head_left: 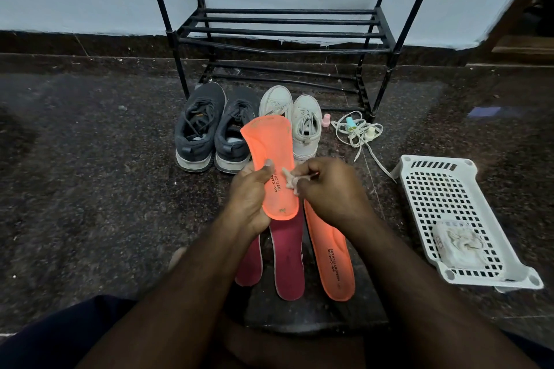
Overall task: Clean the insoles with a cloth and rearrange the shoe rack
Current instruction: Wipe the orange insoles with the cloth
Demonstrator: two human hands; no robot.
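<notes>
Your left hand [250, 198] grips the orange insole [271, 165] by its edge; your right hand [326, 189] pinches the cloth [290, 180] against it, bare floor [90, 159] to your left.

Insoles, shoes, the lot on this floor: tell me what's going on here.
A person sits on the floor cleaning insoles. The left hand holds an orange insole up, and the right hand pinches a small cloth against it. Another orange insole and two red insoles lie on the floor below. Grey shoes and white shoes stand before the rack, whose visible shelves hold nothing. A white basket to the right holds more cloth.
</notes>
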